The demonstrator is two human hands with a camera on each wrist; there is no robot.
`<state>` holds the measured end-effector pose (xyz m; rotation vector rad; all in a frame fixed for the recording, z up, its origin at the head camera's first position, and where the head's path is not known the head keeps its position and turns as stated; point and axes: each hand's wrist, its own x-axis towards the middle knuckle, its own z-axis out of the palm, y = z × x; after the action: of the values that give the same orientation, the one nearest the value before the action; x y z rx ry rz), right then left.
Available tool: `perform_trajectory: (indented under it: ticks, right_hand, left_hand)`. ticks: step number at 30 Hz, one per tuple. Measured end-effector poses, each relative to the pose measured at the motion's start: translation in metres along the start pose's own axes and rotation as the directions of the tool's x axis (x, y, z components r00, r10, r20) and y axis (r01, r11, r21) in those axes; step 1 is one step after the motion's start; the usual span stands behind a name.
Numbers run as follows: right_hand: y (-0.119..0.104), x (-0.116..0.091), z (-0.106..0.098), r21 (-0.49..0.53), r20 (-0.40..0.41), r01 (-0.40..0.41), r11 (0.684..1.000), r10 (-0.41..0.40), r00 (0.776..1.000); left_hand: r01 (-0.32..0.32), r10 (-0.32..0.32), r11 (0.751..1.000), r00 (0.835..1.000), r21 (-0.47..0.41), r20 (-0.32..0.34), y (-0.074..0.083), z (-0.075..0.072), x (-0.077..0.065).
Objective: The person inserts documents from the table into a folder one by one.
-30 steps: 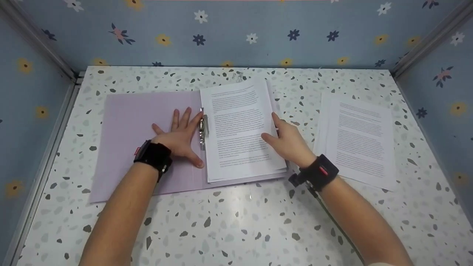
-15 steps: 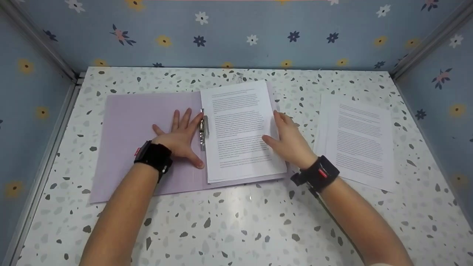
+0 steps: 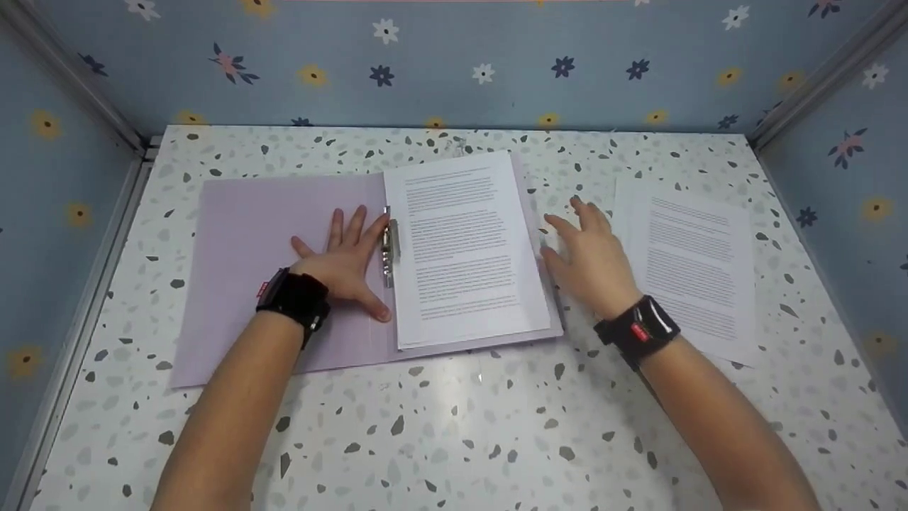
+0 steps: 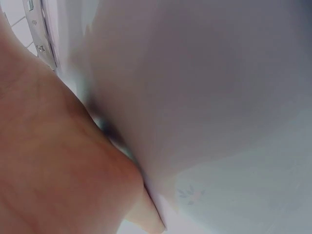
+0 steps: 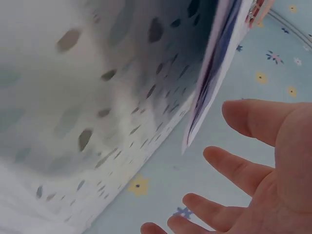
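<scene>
A light purple folder [image 3: 255, 220] lies spread open on the table, with a metal clip [image 3: 389, 248] along its fold. On its right half rests a stack of printed sheets [image 3: 461, 248], the left edge at the clip. My left hand [image 3: 333, 273] lies with fingers spread on the folder's left half, its forefinger touching the clip. Just off the folder's right edge, my right hand [image 3: 592, 266] is in the air with relaxed, parted fingers and nothing in them. The right wrist view shows the folder's edge [image 5: 209, 78] apart from the thumb.
A second pile of printed sheets [image 3: 691, 270] lies at the right of the speckled table [image 3: 454, 440], partly behind my right hand and wrist. Flower-patterned panels [image 3: 454, 64] enclose the back and both sides.
My right hand has let go of the stack's right edge and moved right, away from the folder. The sheets now lie flat. My left hand has stayed in place.
</scene>
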<state>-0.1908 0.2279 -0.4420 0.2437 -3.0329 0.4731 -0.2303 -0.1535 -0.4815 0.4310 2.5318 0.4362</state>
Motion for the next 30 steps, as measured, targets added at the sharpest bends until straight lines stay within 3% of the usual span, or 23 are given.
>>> perform_trajectory:
  ticks: [4,8,13,15,17,20,22,24,26,30]
  right_hand:
    - [0.043,0.001,-0.010,-0.087,-0.062,-0.028,0.996,0.022,0.998]
    - [0.093,-0.004,-0.023,-0.170,-0.109,-0.123,0.978,0.105,0.988]
    - [0.154,-0.016,-0.042,-0.285,-0.113,-0.301,0.910,0.279,0.953]
    - [0.175,-0.022,-0.049,-0.317,-0.071,-0.379,0.870,0.376,0.924]
    - [0.192,-0.027,-0.056,-0.337,-0.005,-0.461,0.821,0.488,0.873]
    - [0.206,-0.040,-0.071,-0.309,0.163,-0.576,0.757,0.638,0.752]
    - [0.210,-0.048,-0.080,-0.298,0.278,-0.615,0.730,0.683,0.676]
    - [0.210,-0.054,-0.087,-0.284,0.356,-0.634,0.720,0.693,0.627]
    - [0.211,-0.057,-0.090,-0.276,0.392,-0.632,0.725,0.685,0.614]
    - [0.207,-0.059,-0.093,-0.251,0.371,-0.658,0.710,0.698,0.612]
  left_hand:
    - [-0.003,0.003,1.000,1.000,-0.002,0.002,0.000,0.000,0.000]
    - [0.000,0.000,1.000,1.000,-0.003,0.003,0.000,0.000,0.001]
    - [0.000,0.000,1.000,1.000,0.002,0.004,0.000,-0.001,0.001]
    - [0.001,-0.001,1.000,1.000,0.004,0.006,0.000,-0.001,0.001]
    - [0.003,-0.003,1.000,1.000,0.002,0.006,-0.001,-0.001,0.001]
    - [0.004,-0.004,1.000,1.000,-0.004,0.007,0.000,-0.001,0.000]
    - [0.002,-0.002,1.000,1.000,-0.006,0.005,0.000,-0.001,0.000]
    - [0.001,-0.001,1.000,1.000,-0.005,0.004,0.000,-0.001,0.000]
    - [0.003,-0.003,1.000,1.000,-0.005,0.002,0.000,-0.001,0.000]
    - [0.007,-0.007,1.000,1.000,-0.003,0.002,0.000,0.000,0.000]
